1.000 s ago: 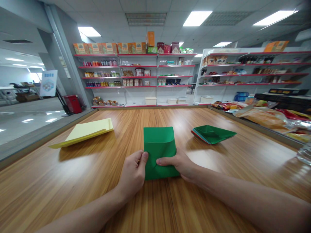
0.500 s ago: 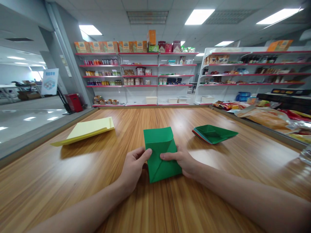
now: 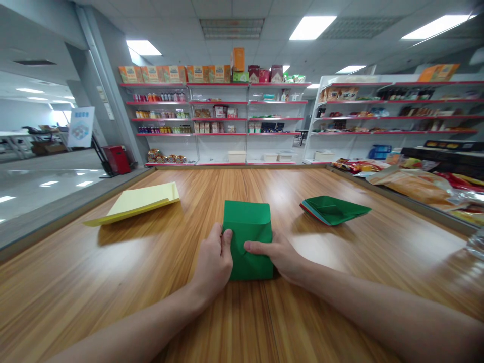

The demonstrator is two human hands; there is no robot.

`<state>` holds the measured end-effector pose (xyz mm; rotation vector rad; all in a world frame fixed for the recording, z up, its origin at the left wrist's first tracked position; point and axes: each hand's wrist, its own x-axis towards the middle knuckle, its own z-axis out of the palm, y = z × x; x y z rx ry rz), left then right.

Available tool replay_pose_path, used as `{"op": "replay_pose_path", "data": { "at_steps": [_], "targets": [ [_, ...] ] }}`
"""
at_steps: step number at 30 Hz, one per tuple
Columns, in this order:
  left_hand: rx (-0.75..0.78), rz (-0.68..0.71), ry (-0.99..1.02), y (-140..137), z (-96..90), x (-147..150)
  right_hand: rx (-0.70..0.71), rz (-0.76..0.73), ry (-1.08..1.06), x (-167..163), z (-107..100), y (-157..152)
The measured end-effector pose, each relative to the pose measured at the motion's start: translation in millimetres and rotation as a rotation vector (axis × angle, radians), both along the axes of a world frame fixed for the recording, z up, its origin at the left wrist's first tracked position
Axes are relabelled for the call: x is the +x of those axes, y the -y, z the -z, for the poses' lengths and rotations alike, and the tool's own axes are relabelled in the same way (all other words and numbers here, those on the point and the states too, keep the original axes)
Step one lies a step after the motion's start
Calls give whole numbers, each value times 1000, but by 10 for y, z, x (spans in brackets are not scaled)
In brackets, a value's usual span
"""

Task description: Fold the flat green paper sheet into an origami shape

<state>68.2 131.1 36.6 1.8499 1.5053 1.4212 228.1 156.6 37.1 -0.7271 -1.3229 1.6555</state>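
A green paper envelope [image 3: 251,262], its top flap folded across, is held upright between both hands over the middle of the wooden table [image 3: 196,322]. My left hand [image 3: 215,259] grips its left edge, thumb on the near face and fingers behind. From the right side, my right hand [image 3: 282,254] grips it with the thumb lying across the front; its other fingers are mostly hidden behind the paper. To the right lies a green folded paper piece [image 3: 336,209] with red and blue layers beneath it. Yellow paper sheets [image 3: 141,200] lie on the left.
A raised rim borders the table. Beyond its right edge are piled snack packages [image 3: 412,186] and black boxes. White shelves with red edges [image 3: 219,119] stand behind, stocked with goods. A clear plastic item [image 3: 476,244] sits at the far right.
The envelope has turned to face me more squarely, its lower edge now nearly level. My left hand has shifted slightly right and curled closer round the left edge.
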Motion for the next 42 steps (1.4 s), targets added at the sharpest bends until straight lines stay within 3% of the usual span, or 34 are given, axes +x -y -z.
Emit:
{"op": "replay_pose_path", "data": {
  "at_steps": [8,13,19,32,42],
  "targets": [
    [28,6,-47,0,2,-18,6,9,-37,-5,38,-31],
    [52,38,-59,28,2,-4,-72,20,-59,14,30,-39],
    [61,34,-67,31,-6,-31,-5,15,-80,11,57,-73],
    [-10,85,45,24,-3,-24,-42,47,-143,19,108,-118],
    [-43,115,36,17,-54,-80,45,-2,-18,87,121,-153]
  ]
}}
